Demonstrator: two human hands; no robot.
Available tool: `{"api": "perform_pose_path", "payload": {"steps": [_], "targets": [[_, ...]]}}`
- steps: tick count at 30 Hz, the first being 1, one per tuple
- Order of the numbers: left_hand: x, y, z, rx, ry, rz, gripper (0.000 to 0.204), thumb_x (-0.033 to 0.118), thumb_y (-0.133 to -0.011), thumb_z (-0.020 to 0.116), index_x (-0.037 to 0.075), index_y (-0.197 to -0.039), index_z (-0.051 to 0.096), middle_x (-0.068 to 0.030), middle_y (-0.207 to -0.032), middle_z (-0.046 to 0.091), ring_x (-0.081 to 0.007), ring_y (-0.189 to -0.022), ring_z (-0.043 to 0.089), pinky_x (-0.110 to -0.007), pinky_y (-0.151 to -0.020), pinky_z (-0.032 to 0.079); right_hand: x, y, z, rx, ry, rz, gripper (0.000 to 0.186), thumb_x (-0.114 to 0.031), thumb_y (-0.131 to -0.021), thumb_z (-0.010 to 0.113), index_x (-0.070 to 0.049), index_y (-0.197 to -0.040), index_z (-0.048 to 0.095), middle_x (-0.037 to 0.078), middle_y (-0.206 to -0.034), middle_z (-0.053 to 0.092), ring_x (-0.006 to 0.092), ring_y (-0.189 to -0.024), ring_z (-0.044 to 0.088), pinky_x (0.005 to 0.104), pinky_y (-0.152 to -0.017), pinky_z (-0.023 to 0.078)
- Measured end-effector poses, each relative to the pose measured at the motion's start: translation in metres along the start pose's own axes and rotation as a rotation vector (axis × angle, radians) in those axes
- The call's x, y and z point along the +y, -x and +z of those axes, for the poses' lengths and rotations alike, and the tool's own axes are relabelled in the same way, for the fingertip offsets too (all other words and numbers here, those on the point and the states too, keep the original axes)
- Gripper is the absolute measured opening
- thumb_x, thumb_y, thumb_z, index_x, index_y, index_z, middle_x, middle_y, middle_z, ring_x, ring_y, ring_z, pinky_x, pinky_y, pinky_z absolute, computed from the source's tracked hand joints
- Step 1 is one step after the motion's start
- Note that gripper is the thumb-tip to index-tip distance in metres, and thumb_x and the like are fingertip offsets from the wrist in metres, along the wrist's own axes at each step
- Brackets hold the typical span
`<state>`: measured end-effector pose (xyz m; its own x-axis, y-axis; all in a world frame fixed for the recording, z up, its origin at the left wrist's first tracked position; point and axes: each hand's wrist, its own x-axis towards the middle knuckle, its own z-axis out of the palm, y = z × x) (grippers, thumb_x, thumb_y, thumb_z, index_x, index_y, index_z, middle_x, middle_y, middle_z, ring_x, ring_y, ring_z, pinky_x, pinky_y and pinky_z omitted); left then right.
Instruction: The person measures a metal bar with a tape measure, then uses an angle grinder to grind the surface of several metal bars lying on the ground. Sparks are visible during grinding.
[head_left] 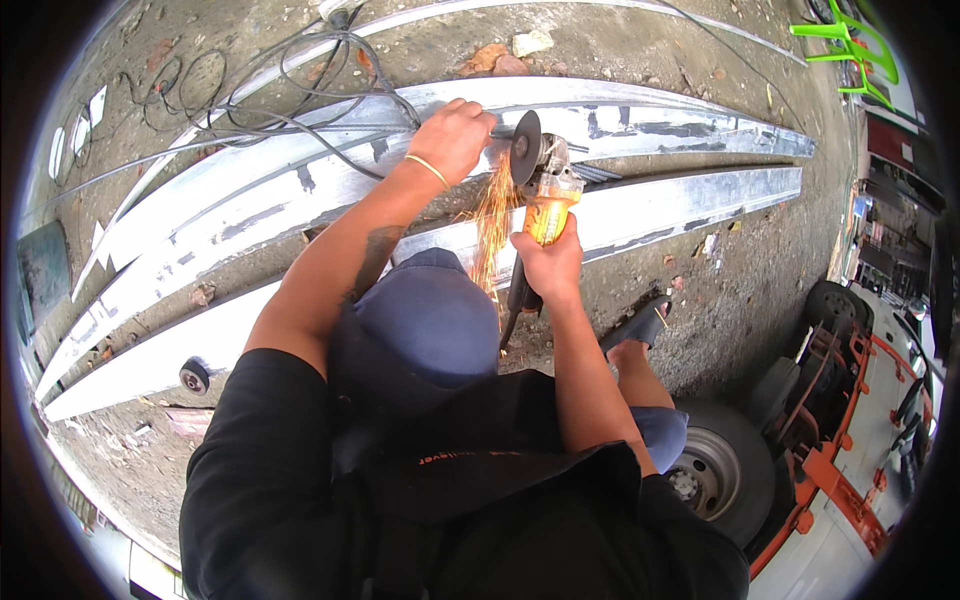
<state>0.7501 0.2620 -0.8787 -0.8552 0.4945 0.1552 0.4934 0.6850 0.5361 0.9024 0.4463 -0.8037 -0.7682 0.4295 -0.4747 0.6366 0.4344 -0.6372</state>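
Observation:
My right hand is wrapped round the yellow body of an angle grinder, whose thin dark cutting disc stands on edge at the far end. Orange sparks stream from the disc toward me. Just left of the disc, my left hand is closed on a thin metal rod that runs off to the left; its fingertips are partly hidden. Under both hands lie long, curved, silver-grey metal pieces with dark patches. Short ribbed rods lie just right of the grinder.
A tangle of black cable lies at the far left. Stones sit on the dirt beyond. A small wheel-like disc is near left. To the right are a truck wheel, an orange frame and a green chair.

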Motion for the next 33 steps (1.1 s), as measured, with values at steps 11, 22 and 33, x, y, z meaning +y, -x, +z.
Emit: {"api": "perform_pose_path", "payload": {"steps": [11,22,33], "targets": [[0.009,0.000,-0.012,-0.038,0.010,-0.066,0.012,0.014,-0.090,0.073,0.007,-0.100,0.075,-0.0104,-0.100,0.070,-0.0305,-0.108,0.066,-0.043,-0.094,0.056,0.010,-0.003,0.005,-0.018,-0.066,-0.020,0.054,-0.014,-0.081,0.081,0.000,-0.127,0.057,0.010,-0.101,0.072,0.0196,-0.088,0.069,0.0359,-0.080,0.056],[0.007,0.003,-0.010,-0.014,0.014,-0.035,0.011,0.012,-0.090,0.071,0.006,-0.099,0.075,-0.0100,-0.102,0.071,-0.0296,-0.107,0.066,-0.042,-0.094,0.056,0.014,-0.007,0.005,-0.001,-0.064,-0.064,0.049,-0.009,-0.079,0.081,0.000,-0.121,0.057,0.005,-0.097,0.069,0.0130,-0.081,0.064,0.0321,-0.074,0.055],[0.005,0.005,-0.009,-0.023,0.035,-0.041,0.014,0.016,-0.093,0.070,0.007,-0.103,0.073,-0.0123,-0.103,0.069,-0.0337,-0.107,0.067,-0.046,-0.092,0.054,0.005,-0.006,0.004,-0.025,-0.002,0.025,0.058,-0.014,-0.081,0.081,-0.002,-0.131,0.055,0.018,-0.111,0.073,0.0293,-0.097,0.073,0.0415,-0.087,0.058]]}}
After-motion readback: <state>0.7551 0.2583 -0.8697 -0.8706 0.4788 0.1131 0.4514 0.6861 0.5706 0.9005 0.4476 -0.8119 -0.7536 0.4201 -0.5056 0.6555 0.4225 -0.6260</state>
